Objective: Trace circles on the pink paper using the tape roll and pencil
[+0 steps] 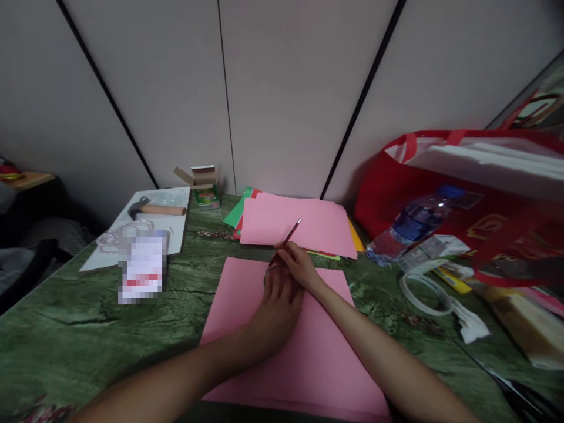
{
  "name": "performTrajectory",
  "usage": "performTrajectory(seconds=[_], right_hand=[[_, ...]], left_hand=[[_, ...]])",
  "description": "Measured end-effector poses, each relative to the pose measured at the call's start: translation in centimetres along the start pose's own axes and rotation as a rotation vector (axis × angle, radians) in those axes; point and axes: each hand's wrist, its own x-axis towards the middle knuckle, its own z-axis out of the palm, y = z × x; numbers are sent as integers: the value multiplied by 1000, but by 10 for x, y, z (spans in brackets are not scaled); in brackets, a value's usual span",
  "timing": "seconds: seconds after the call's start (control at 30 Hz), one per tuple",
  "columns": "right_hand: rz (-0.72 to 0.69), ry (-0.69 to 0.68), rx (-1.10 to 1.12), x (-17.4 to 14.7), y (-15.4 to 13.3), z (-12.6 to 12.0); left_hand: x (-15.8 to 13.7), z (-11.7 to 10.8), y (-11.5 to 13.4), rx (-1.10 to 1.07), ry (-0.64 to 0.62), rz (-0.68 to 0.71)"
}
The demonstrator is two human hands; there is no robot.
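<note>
My right hand [299, 267] is closed around a dark red pencil [291, 234], which leans with its upper end up and to the right. The pencil's lower end is close to the fingertips of my left hand [279, 302]. My left hand presses down on a round object [265, 277], of which only a thin curved rim shows beside the fingers; the rest is hidden. Both hands rest over a large pink sheet of paper [304, 370] lying on the green table.
Behind lie more pink sheets [295, 220] over coloured ones. At left are a white board [176, 235], a hammer [161, 210] and a small open box [206, 191]. At right are a bottle [409, 226], a red bag [374, 188], a white ring [427, 294] and scissors [511, 385].
</note>
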Motion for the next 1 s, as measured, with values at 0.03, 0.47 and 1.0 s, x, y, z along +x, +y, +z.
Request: performTrajectory(seconds=[0.03,0.47,1.0], right_hand=[[6,3,4,0,-1,0],[-4,-12,-61,4,4,-1],[5,35,-89,7,11,-3]], left_hand=[[0,0,0,3,1,-1],[5,-4,-5,-35,-38,0],[9,-17,-16,-106,-87,21]])
